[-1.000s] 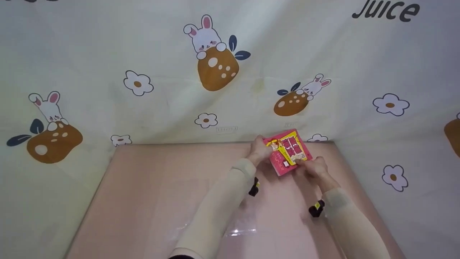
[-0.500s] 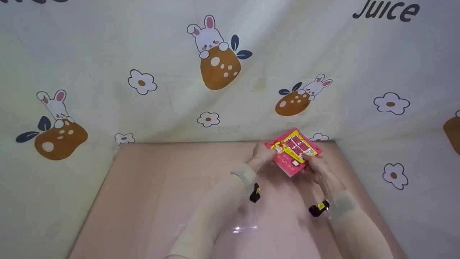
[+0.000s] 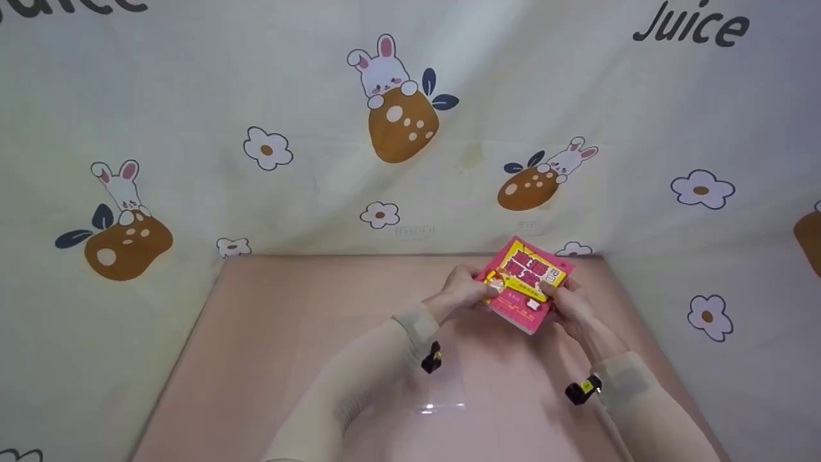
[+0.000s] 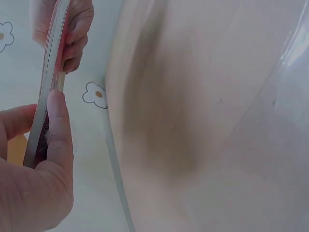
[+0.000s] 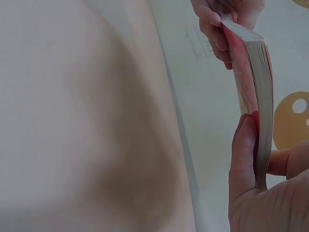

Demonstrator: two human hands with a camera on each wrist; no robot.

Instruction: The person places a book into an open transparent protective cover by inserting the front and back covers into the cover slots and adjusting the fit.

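A small pink book (image 3: 513, 307) with a yellow title panel is held up near the far right of the table, tilted, its cover toward the head camera. My left hand (image 3: 467, 287) grips its left edge, thumb on the cover. On the opposite edge my right hand (image 3: 572, 307) pinches it, thumb over the yellow panel. In the left wrist view the book (image 4: 50, 72) shows edge-on between thumb and fingers. From the right wrist, the page block of the book (image 5: 260, 87) faces the camera, and the book appears closed.
A pink table (image 3: 288, 333) lies below, its far edge against a pale cloth (image 3: 308, 96) printed with rabbits, fruit and flowers. A clear plastic sheet (image 3: 442, 391) lies on the table under the left forearm. Small black wrist cameras (image 3: 582, 389) hang by both sleeves.
The book has turned in the hands and come slightly nearer. The left forearm has swung outward to the left, and the head view has shifted a little.
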